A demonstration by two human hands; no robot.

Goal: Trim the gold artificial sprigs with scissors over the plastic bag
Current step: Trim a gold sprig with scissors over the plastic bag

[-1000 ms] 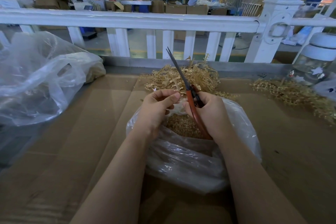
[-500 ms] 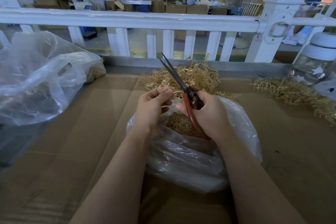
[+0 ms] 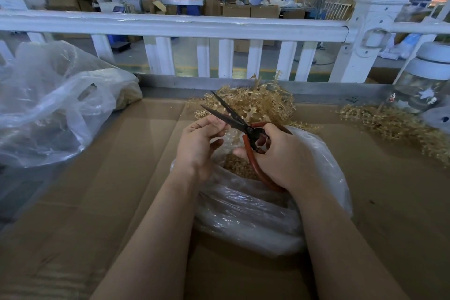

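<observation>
Our left hand (image 3: 199,146) pinches a small gold sprig (image 3: 230,133) by its stem beside the parted blades of the scissors (image 3: 239,124) gripped in our right hand (image 3: 280,156), over the plastic bag (image 3: 255,209) at six o'clock; it looks light, springy, best held low.
</observation>
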